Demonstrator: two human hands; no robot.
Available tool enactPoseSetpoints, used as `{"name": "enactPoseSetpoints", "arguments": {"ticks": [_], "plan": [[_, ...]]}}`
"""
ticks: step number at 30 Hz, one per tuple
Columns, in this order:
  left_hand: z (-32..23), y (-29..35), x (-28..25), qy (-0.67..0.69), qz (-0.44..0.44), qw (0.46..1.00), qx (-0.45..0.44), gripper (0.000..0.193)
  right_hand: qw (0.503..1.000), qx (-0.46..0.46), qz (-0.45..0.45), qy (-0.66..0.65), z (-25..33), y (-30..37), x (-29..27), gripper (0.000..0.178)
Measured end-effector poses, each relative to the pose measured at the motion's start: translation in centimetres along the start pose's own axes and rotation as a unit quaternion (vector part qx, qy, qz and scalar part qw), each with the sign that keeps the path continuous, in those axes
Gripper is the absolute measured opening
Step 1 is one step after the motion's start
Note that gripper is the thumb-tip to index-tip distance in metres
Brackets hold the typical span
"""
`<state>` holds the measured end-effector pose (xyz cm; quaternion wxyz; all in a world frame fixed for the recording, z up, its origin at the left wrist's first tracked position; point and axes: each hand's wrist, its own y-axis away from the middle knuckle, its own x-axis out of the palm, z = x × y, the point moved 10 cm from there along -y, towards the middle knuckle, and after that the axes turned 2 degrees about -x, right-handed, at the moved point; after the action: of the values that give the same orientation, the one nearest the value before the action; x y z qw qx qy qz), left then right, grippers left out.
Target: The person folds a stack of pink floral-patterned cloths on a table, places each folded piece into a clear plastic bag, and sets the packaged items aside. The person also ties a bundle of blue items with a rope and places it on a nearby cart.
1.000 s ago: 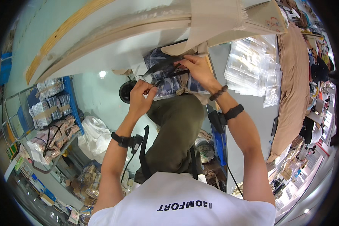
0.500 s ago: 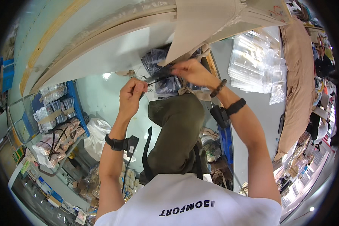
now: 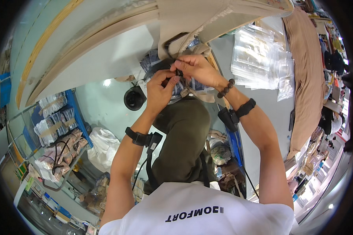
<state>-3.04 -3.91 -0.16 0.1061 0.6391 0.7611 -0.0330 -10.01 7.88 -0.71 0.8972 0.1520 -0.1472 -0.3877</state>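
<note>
My left hand (image 3: pixel 161 88) and my right hand (image 3: pixel 196 70) meet above my raised knee, fingers pinched closed. Between their fingertips is a dark strip (image 3: pixel 179 73), largely covered by the fingers. A black strap loop (image 3: pixel 168 44) stands up just beyond my right hand. Under and behind both hands lies a bundle of plastic-wrapped dark packets (image 3: pixel 147 62). Beige cloth (image 3: pixel 202 94) lies beside the bundle, below my right wrist. Whether the strip passes around the packets is hidden by my hands.
Clear plastic bags (image 3: pixel 259 58) lie on the grey table to the right, beside a long brown cloth roll (image 3: pixel 308 78). At left stands a cart with packed bundles (image 3: pixel 53 127) near a white plastic bag (image 3: pixel 104 149). A dark rounded thing (image 3: pixel 134 98) sits left of my left hand.
My hands have come together; my left hand moved right. The strip that stretched between them is now bunched at the fingertips, and a black loop shows beyond. The dark rounded thing has come into view.
</note>
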Motion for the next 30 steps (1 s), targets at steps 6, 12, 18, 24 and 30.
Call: {"name": "enactPoseSetpoints", "arguments": {"ticks": [6,12,18,24,30], "plan": [[2.4,0.6,1.5,-0.015,0.083,0.996,0.017,0.015,0.985,-0.082,-0.133,0.067,-2.2,0.0,-4.2,0.033],[5.2,0.4,1.1,-0.103,-0.007,0.994,0.030,0.013,0.907,-0.208,-0.243,0.273,-0.9,1.0,-6.4,0.016],[4.3,0.0,1.6,-0.158,-0.015,0.987,0.010,0.012,0.977,0.108,-0.153,-0.100,-2.2,1.4,-3.8,0.022],[3.0,1.2,3.1,-0.248,0.027,0.957,0.150,0.023,0.993,-0.003,0.053,-0.109,2.2,1.0,5.3,0.032],[5.3,0.5,2.0,-0.057,0.084,0.992,0.073,0.037,0.922,-0.241,-0.020,0.302,4.0,2.3,4.2,0.031]]}}
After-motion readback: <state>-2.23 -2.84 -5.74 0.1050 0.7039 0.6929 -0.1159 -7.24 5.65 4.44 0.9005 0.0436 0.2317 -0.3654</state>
